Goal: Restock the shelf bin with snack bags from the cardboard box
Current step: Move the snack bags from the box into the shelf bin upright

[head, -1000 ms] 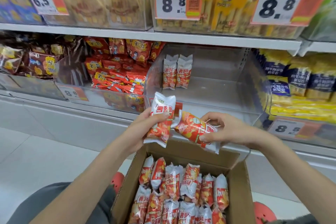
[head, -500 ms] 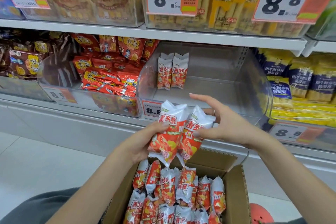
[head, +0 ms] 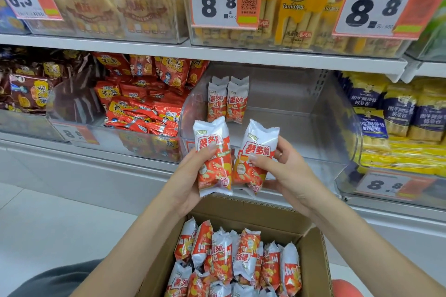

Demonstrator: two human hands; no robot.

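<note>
My left hand (head: 190,176) grips one white-and-orange snack bag (head: 213,152) upright. Beside it, my right hand (head: 282,171) holds a second snack bag (head: 257,149), also upright and tilted slightly right. Both bags hover just in front of the clear shelf bin (head: 337,113), above its front lip. Two matching bags (head: 226,101) stand at the bin's back left; the rest of the bin floor is bare. Below my hands sits the open cardboard box (head: 313,260), packed with several more of the same bags (head: 231,258).
Left of the bin is another clear bin of red snack packs (head: 144,103); right of it, blue and yellow packs (head: 398,116). An upper shelf (head: 217,53) with price tags overhangs the bin. Light tiled floor (head: 48,224) lies to the left.
Both hands rose from just above the box toward the bin. The right-hand bag turned from lying sideways to upright, and the two bags now sit side by side.
</note>
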